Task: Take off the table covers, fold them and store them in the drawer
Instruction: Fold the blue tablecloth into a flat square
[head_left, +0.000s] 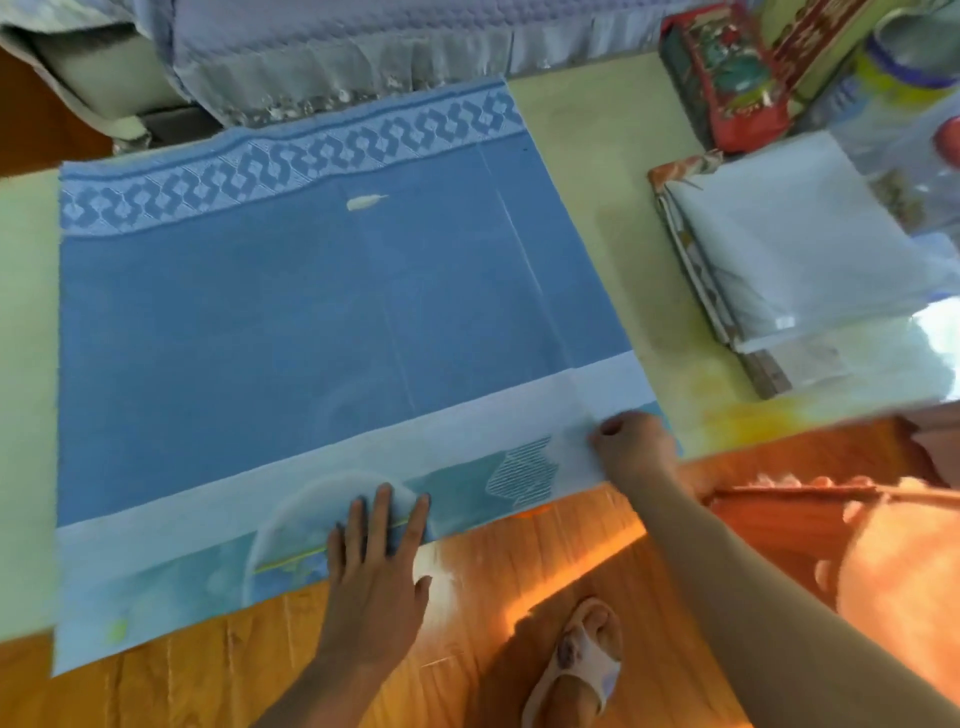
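Head view: the left hand (376, 566) lies flat, fingers straight and spread, pressing the near edge of the blue table cover (311, 312). The right hand (631, 441) has curled fingers pinching the cover's near right corner. The cover lies spread on the pale green table (597, 156), beside a folded white cloth (800, 234).

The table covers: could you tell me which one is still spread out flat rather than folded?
The blue cover with the patterned border, under both hands, lies spread out; the pale cover to its right is folded.
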